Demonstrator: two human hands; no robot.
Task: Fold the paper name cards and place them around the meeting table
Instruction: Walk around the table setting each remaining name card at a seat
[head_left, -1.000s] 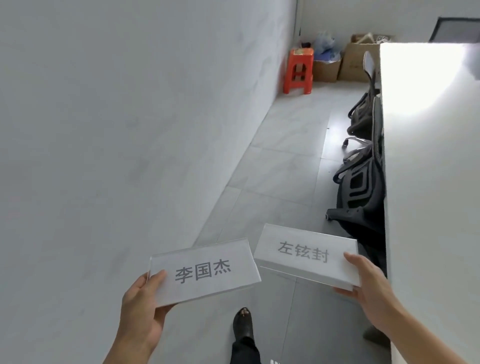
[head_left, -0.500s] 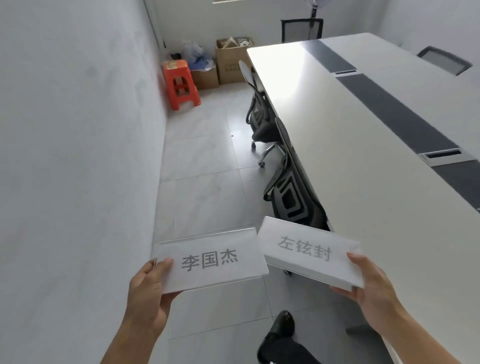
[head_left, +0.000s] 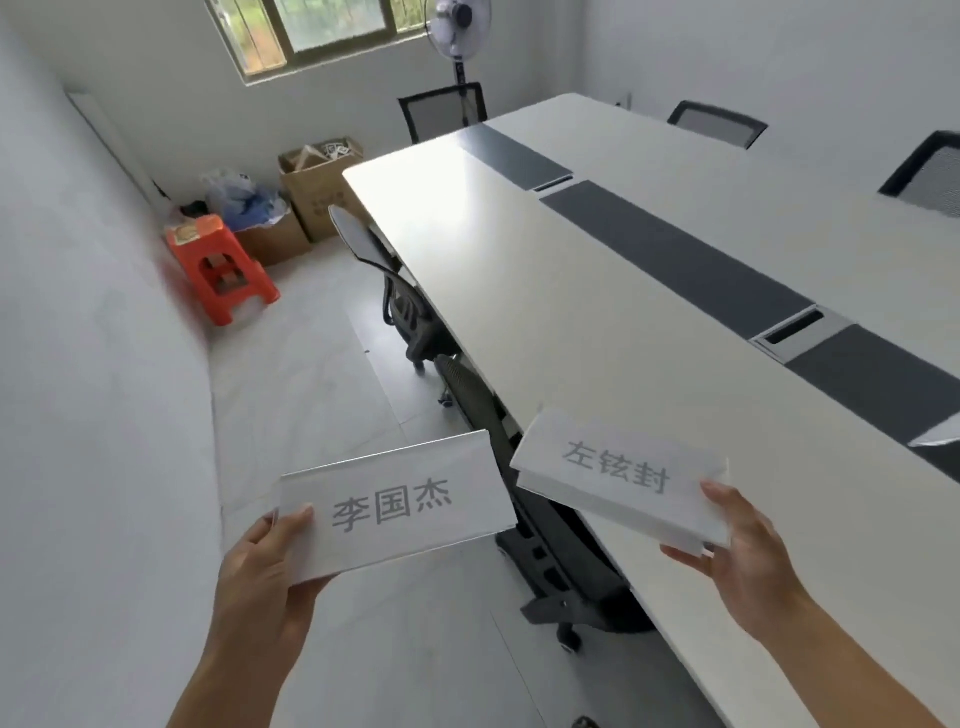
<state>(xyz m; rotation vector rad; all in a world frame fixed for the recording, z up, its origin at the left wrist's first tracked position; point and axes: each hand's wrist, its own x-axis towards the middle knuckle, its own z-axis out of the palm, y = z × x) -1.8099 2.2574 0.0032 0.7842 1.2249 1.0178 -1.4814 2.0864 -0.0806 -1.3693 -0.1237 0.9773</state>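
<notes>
My left hand grips the lower left corner of a folded white name card printed with grey characters, held over the floor beside the table. My right hand holds a second folded white name card by its right end; this card hangs over the near left edge of the long white meeting table. The two cards sit side by side, nearly touching, both face up towards me.
A dark strip with cable boxes runs down the table. Black office chairs are pushed under its left side; more stand at the far end and right. An orange stool, cardboard boxes and a fan stand by the far wall.
My view has swung right and up from the left wall to the table and the window. Both cards stay in my hands; the right card now hangs over the table edge.
</notes>
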